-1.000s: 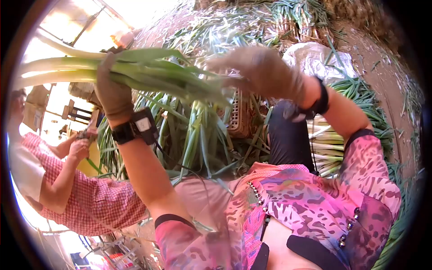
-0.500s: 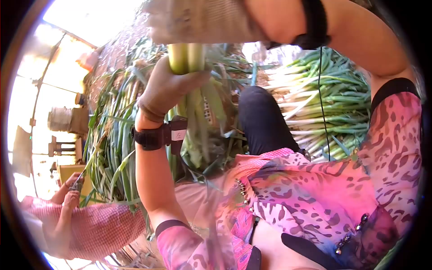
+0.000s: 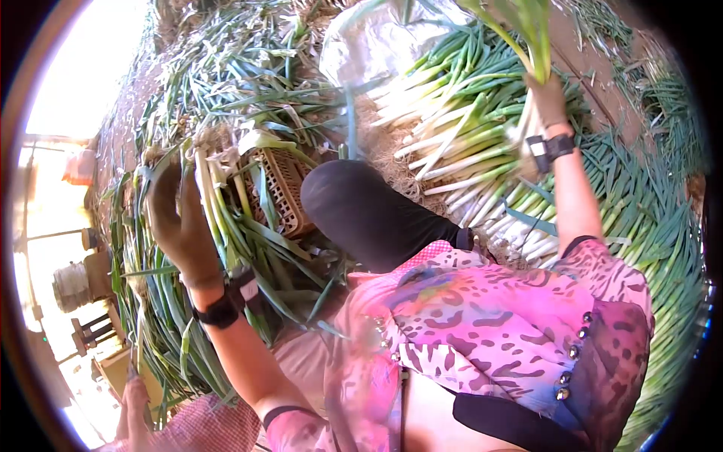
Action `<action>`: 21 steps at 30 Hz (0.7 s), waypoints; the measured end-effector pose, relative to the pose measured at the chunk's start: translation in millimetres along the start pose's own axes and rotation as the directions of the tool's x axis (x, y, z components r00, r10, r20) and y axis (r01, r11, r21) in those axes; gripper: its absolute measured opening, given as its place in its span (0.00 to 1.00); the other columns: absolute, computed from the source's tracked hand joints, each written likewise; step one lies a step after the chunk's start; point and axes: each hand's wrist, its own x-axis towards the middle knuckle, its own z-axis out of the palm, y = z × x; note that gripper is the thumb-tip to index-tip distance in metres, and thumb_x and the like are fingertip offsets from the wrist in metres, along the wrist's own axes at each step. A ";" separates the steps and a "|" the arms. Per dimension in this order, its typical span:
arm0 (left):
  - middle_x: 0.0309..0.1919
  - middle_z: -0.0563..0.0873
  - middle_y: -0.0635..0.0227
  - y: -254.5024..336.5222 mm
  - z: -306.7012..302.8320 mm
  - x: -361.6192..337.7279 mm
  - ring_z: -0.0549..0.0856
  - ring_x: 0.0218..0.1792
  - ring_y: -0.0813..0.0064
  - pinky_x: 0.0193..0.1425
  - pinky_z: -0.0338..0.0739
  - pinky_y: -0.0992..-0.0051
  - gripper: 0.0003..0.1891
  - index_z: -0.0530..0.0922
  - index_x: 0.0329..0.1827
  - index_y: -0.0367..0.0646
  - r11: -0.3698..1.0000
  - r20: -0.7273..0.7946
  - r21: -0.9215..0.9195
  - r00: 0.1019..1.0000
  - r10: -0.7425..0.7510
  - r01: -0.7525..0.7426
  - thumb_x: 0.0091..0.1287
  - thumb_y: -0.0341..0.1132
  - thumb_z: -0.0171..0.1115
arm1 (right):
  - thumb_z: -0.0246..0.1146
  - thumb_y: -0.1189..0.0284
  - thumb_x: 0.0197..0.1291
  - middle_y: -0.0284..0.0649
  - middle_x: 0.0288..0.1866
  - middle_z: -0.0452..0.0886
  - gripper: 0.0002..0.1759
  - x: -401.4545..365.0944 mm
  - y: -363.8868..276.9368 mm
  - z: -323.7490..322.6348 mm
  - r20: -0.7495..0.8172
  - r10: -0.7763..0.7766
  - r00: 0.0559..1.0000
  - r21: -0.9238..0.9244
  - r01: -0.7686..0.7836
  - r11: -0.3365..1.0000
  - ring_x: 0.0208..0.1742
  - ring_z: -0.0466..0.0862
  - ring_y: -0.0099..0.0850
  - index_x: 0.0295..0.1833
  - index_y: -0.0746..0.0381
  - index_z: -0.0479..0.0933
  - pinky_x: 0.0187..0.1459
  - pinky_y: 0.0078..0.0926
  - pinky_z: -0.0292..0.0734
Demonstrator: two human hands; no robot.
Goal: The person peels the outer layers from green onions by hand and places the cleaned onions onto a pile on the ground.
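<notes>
My right hand (image 3: 548,104), in a brown glove, is closed round a green onion (image 3: 533,45) at the upper right. Its leaves point up and away, and its pale stem hangs below the fist. Under this hand lies a heap of cleaned green onions (image 3: 452,143) with white stems. My left hand (image 3: 181,218), also gloved, is over the pile of untrimmed green onions (image 3: 169,324) on the left. Its thumb stands apart from its fingers and I see nothing held in it. Stems with roots (image 3: 213,181) lie just beside it.
A brown plastic basket (image 3: 280,188) stands between the left pile and my knee (image 3: 354,211). Loose leaves (image 3: 248,68) cover the ground ahead, near a white plastic sheet (image 3: 376,41). Another person's hand (image 3: 135,399) shows at the lower left.
My hands, together on pale green stalks before, are now far apart. The right one has swung out over the cleaned heap with a green onion; the left has let go and moved left.
</notes>
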 end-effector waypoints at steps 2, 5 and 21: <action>0.53 0.86 0.64 -27.3 -10.2 -29.8 0.83 0.53 0.74 0.62 0.75 0.74 0.15 0.81 0.58 0.34 0.977 0.030 -0.012 0.977 -0.213 0.213 0.73 0.31 0.63 | 0.74 0.54 0.54 0.51 0.51 0.86 0.34 -43.3 83.6 43.5 -0.113 0.338 0.934 0.022 -0.338 0.941 0.49 0.85 0.45 0.58 0.69 0.78 0.55 0.36 0.77; 0.50 0.87 0.64 -79.7 -19.7 -89.1 0.83 0.51 0.75 0.59 0.75 0.75 0.15 0.81 0.57 0.34 0.902 0.049 0.038 0.900 -0.432 0.431 0.72 0.33 0.64 | 0.63 0.45 0.63 0.47 0.47 0.86 0.38 -91.9 204.5 98.0 0.214 0.806 0.552 0.179 -0.833 0.523 0.44 0.85 0.39 0.62 0.70 0.76 0.51 0.36 0.79; 0.50 0.87 0.65 -145.6 -34.5 -192.3 0.83 0.51 0.76 0.60 0.75 0.76 0.16 0.81 0.57 0.34 0.705 -0.050 0.078 0.709 -0.703 0.705 0.70 0.34 0.66 | 0.52 0.70 0.66 0.53 0.67 0.73 0.24 -132.5 49.1 217.8 0.554 0.288 0.781 -0.698 0.247 0.672 0.63 0.79 0.51 0.67 0.61 0.71 0.60 0.45 0.77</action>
